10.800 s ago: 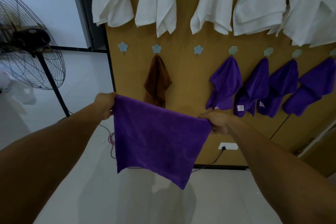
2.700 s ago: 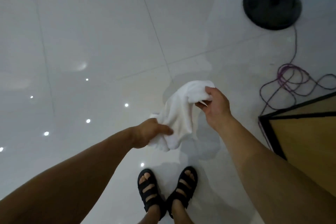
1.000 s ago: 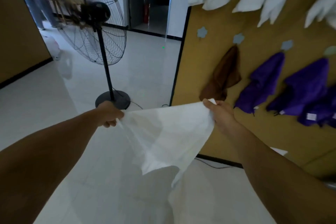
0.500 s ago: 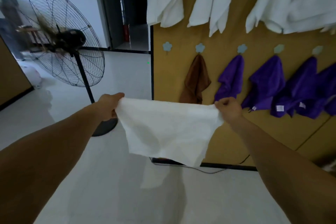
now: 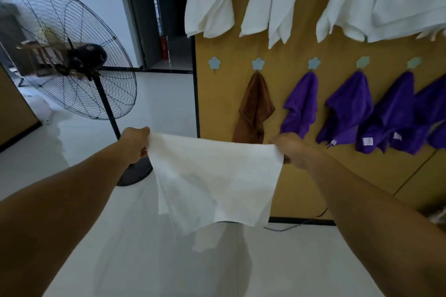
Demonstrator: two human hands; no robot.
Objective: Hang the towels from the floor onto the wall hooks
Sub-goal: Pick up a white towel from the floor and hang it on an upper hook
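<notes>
- A white towel [image 5: 214, 176] is held spread in mid-air before the wooden wall panel [image 5: 301, 55].
- One top corner is gripped by the left hand [image 5: 134, 143], the other by the right hand [image 5: 293, 149].
- The leftmost flower hook [image 5: 214, 63] is seen bare, beside the brown towel [image 5: 255, 108].

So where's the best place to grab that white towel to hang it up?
Probably one top corner, pinched from the side, as the left hand and right hand do now. The white towel hangs flat below its stretched top edge, so a corner can loop onto the empty hook.
</notes>
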